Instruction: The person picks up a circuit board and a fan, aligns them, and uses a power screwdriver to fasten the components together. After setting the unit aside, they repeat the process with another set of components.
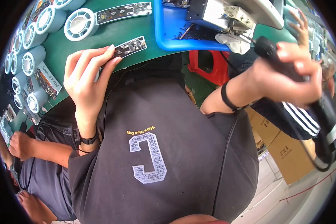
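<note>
Your left hand [87, 72] pinches a narrow black circuit board [132, 46] between thumb and fingertips, over the near edge of the green table [104, 35]. The board's long axis runs away from you and to the right, its free end near the left wall of a blue tray [159, 26]. Your right hand [287, 76], blurred, is wrapped around a black screwdriver [266, 47] near the tray's right side, its slim tip angled toward the tray. Your hands are well apart; the left is the one at the board, and the tray's near-left corner lies between board and tip. Inside the tray stands a boxy machine [209, 15], probably a screw feeder, beside small dark pieces [198, 34]. Toward the table's far edge, a second board [124, 12] adjoins a pale-blue fan [79, 24]; more fans [33, 64] crowd the left edge. A co-worker's hand [301, 30] is beyond your right hand.
</note>
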The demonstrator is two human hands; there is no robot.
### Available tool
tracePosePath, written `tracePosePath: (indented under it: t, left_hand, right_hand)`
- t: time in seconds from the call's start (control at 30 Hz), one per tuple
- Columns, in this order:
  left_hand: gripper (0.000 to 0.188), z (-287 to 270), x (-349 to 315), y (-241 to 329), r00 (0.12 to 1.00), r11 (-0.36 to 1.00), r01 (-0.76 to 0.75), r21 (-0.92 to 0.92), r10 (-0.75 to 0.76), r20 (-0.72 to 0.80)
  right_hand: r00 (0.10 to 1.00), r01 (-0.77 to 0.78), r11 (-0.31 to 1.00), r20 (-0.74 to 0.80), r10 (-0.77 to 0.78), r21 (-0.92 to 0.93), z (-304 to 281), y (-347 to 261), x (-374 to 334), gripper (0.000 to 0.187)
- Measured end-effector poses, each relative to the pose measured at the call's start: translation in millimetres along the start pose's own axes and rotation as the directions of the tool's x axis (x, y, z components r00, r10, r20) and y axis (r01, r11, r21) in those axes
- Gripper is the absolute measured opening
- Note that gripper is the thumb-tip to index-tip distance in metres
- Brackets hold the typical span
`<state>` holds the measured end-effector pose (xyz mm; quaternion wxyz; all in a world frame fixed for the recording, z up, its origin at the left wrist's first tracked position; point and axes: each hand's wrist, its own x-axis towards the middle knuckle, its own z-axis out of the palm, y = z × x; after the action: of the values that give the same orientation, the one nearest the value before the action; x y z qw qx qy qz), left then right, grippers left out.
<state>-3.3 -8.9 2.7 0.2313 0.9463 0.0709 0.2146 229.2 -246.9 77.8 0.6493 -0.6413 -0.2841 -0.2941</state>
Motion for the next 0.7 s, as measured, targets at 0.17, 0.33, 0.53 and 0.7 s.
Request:
tracePosePath:
  t: [0.17, 0.33, 0.53, 0.7]
  left_hand:
    - [0.027, 1, -3, 3, 1.000, 1.000, 0.018, 0.013, -0.018, -0.001]
    - [0.027, 0, -3, 0, 1.000, 0.999, 0.018, 0.026, -0.018, -0.004]
    - [0.026, 0, -1, -8, 0.999, 1.000, -0.001, 0.001, 0.001, -0.036]
    - [0.027, -1, -5, -7, 0.999, 1.000, -0.002, -0.015, 0.001, -0.032]
  right_hand:
    - [0.997, -0.051, 0.978, 0.065, 0.039, 0.203, 12, 15, -8, 0.033]
    - [0.982, -0.118, 0.993, 0.150, 0.113, 0.024, 24, 10, -22, 0.030]
    - [0.960, -0.269, 0.950, 0.126, 0.251, 0.157, 5, -29, -29, 0.020]
    - [0.998, 0.003, 0.989, 0.062, -0.012, 0.148, -9, -23, -5, 0.028]
